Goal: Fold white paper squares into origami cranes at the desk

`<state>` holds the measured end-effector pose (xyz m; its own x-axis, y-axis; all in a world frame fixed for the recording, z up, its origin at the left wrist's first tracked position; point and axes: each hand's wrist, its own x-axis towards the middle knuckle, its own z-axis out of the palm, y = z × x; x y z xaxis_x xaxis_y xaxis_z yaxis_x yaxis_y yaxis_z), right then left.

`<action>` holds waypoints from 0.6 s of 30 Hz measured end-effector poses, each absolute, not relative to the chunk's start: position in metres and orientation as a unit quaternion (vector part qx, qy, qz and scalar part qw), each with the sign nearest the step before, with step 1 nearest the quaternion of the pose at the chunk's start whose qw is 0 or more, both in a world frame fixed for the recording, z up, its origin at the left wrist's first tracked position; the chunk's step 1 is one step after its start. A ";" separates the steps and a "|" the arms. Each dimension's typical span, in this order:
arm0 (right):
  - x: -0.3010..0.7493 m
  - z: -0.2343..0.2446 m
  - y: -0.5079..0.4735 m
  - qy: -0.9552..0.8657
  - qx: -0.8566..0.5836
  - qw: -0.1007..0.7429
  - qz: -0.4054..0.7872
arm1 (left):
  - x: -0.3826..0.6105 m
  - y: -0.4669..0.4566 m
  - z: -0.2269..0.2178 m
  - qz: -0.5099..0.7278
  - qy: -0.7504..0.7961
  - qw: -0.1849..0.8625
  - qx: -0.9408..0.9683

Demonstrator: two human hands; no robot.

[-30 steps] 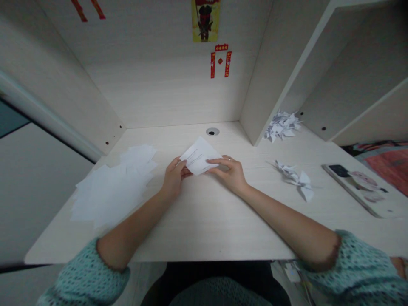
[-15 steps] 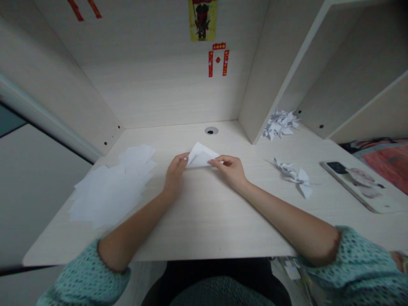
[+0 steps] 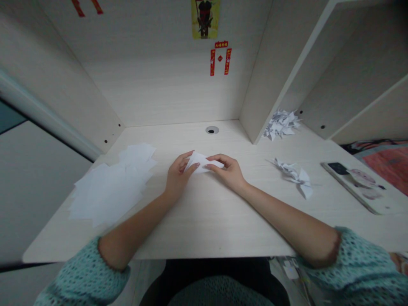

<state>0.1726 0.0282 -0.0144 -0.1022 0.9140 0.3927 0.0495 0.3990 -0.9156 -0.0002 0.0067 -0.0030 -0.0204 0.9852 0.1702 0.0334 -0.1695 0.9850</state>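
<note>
A small folded white paper (image 3: 201, 161) lies flat on the pale wooden desk (image 3: 204, 221) in the middle. My left hand (image 3: 177, 176) presses its fingertips on the paper's left side. My right hand (image 3: 228, 171) pinches the paper's right edge with thumb and fingers. Both forearms reach in from the near edge, with teal knitted sleeves pushed up.
A loose pile of white sheets (image 3: 110, 187) lies at the left. Folded paper figures (image 3: 295, 175) sit to the right, and a heap of them (image 3: 280, 124) is in the shelf niche. A phone (image 3: 358, 185) lies at the far right. A cable hole (image 3: 212, 129) is at the back.
The paper, held up and half open a second ago, has been folded down smaller and now lies pressed flat on the desk under both hands.
</note>
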 end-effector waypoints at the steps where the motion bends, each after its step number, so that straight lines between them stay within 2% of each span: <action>1: 0.172 -0.015 0.028 -0.627 -0.374 0.545 0.412 | -0.001 0.006 -0.003 0.538 0.470 0.443 0.541; 4: 0.171 -0.017 0.026 -0.630 -0.352 0.537 0.436 | -0.001 0.006 -0.002 0.542 0.472 0.446 0.534; 11: 0.171 -0.020 0.025 -0.635 -0.402 0.534 0.387 | 0.001 0.005 -0.006 0.530 0.490 0.453 0.523; 18: 0.171 -0.020 0.023 -0.629 -0.424 0.545 0.357 | 0.001 0.001 -0.002 0.492 0.528 0.396 0.567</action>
<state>0.1708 0.0229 -0.0201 -0.0465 0.9223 0.3837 0.1447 0.3862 -0.9110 0.0013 0.0008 -0.0024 -0.0435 0.9893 0.1392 0.2085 -0.1273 0.9697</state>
